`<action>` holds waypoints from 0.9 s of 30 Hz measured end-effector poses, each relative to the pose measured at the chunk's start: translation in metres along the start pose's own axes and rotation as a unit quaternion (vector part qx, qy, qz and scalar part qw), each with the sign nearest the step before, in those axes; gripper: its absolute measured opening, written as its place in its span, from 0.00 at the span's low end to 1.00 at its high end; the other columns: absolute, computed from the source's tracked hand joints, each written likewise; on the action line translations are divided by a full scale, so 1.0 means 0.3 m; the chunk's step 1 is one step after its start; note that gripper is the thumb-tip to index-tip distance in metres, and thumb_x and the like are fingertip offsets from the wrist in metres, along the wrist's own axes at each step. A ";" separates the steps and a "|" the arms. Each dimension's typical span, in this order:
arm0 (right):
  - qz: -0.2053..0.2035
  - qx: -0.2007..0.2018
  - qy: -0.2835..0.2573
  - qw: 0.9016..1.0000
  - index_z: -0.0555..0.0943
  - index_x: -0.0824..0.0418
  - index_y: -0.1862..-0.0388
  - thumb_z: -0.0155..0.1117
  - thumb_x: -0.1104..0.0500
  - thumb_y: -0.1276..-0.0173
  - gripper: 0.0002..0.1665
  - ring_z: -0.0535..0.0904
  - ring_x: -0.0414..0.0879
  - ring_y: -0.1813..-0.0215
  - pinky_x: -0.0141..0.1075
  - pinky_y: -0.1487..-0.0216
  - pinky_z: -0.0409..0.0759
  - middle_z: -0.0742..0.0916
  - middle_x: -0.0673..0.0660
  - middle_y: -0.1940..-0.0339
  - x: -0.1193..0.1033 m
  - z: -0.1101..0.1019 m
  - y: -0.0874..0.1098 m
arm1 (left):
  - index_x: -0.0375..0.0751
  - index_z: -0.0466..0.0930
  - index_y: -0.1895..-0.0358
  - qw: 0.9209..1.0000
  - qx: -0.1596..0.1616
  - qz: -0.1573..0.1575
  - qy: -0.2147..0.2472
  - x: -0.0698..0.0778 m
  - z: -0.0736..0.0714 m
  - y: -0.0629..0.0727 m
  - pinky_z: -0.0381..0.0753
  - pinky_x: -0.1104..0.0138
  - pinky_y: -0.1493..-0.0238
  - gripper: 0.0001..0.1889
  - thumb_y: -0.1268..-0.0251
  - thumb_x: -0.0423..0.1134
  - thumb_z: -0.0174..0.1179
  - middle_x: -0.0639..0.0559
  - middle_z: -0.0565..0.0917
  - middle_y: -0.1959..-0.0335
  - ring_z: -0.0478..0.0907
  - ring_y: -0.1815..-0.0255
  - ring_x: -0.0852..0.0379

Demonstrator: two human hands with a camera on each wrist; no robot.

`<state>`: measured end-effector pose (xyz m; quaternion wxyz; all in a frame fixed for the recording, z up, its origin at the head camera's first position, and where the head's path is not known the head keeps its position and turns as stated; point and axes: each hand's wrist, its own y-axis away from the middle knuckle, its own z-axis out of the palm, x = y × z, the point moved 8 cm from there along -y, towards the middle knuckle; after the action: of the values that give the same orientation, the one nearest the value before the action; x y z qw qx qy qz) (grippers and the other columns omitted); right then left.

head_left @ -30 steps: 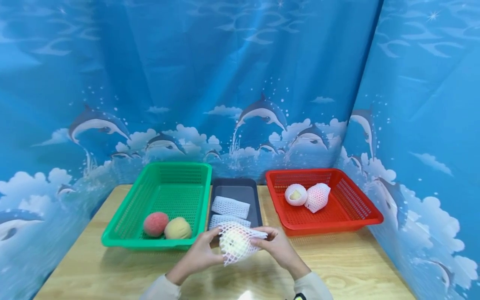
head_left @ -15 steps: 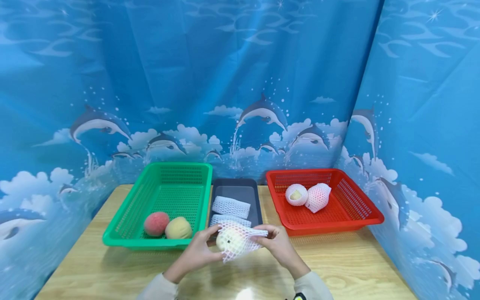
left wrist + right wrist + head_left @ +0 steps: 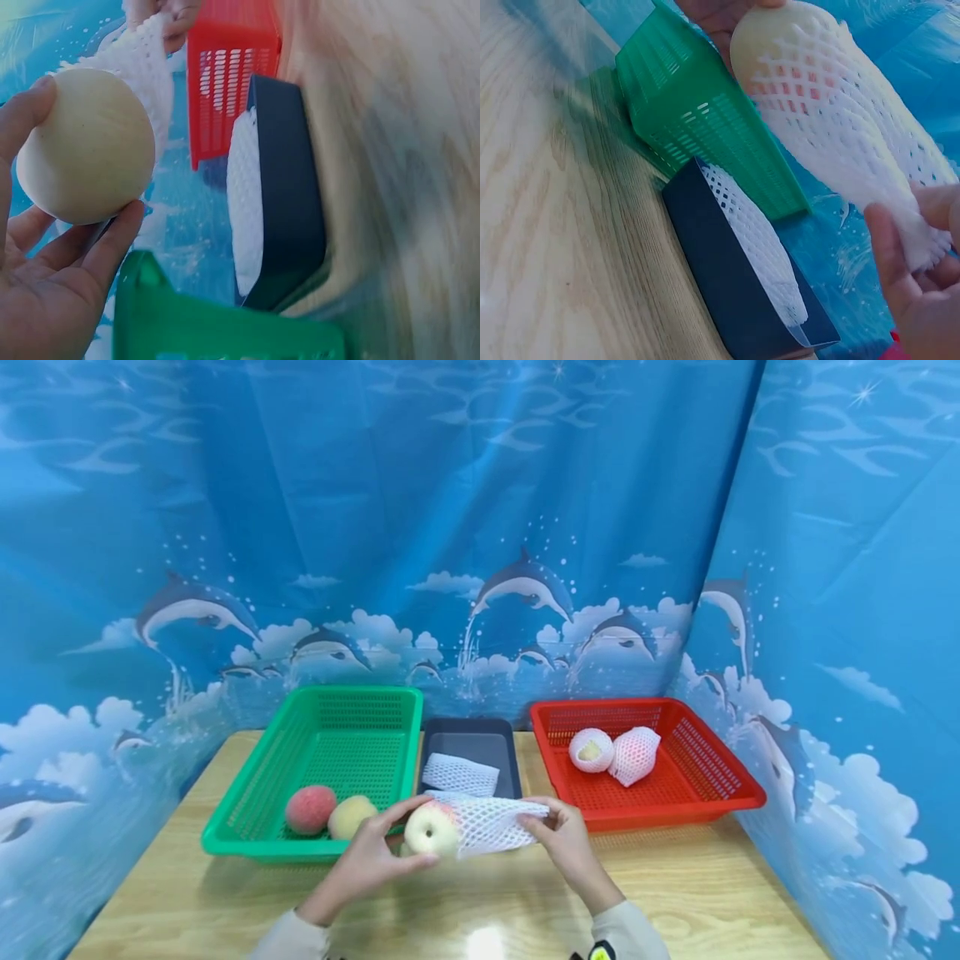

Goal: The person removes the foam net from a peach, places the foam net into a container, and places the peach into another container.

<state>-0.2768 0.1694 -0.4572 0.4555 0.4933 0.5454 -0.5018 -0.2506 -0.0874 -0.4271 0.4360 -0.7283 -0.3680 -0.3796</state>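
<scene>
A pale peach (image 3: 431,832) with a red blush and a dark stem dimple sits in my left hand (image 3: 378,847), thumb and fingers curled round it. A white foam fruit net (image 3: 491,824) covers its right side and stretches off to the right. My right hand (image 3: 566,843) pinches the net's far end between thumb and fingers, as the right wrist view also shows. In the left wrist view the peach's bare side (image 3: 90,146) faces the camera. Both hands are above the table, in front of the dark tray (image 3: 472,739), where another foam net (image 3: 459,774) lies.
At left, a green basket (image 3: 352,747) holds a red peach (image 3: 311,810) and a yellowish one (image 3: 351,817). The red basket (image 3: 697,785) at right holds two netted fruits, one whitish (image 3: 591,750), one pinkish (image 3: 635,755). A blue dolphin-print curtain (image 3: 450,527) hangs behind.
The left hand has moved left with the peach, and its uncovered part has grown. The net now stretches longer toward the right hand, which has shifted slightly right.
</scene>
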 end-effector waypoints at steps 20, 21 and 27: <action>0.008 0.055 -0.043 0.998 0.74 0.79 0.48 0.60 0.65 0.32 0.19 0.81 0.37 0.71 0.35 0.69 0.87 0.86 0.64 0.63 0.019 0.056 -0.124 | 0.44 0.71 0.36 0.996 0.066 -0.047 -0.042 0.002 -0.205 0.018 0.83 0.67 0.51 0.37 0.53 0.41 0.75 0.38 0.73 0.38 0.75 0.42 0.41; 0.013 0.054 -0.046 0.997 0.74 0.79 0.48 0.60 0.65 0.31 0.19 0.81 0.37 0.70 0.36 0.68 0.87 0.86 0.63 0.63 0.024 0.064 -0.134 | 0.44 0.70 0.35 0.995 0.067 -0.051 -0.044 -0.001 -0.212 0.019 0.83 0.67 0.51 0.37 0.53 0.41 0.75 0.38 0.73 0.38 0.75 0.42 0.41; 0.041 0.046 -0.065 0.996 0.75 0.76 0.48 0.60 0.63 0.31 0.19 0.79 0.37 0.68 0.35 0.62 0.86 0.85 0.55 0.66 0.064 0.109 -0.189 | 0.44 0.69 0.34 0.993 0.071 -0.062 -0.075 -0.004 -0.253 0.017 0.84 0.65 0.51 0.38 0.52 0.42 0.74 0.37 0.73 0.38 0.76 0.43 0.39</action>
<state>-0.3350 0.1377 -0.4733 0.4875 0.5019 0.4701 -0.5380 -0.2642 -0.1587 -0.4048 0.4331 -0.6981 -0.4698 -0.3230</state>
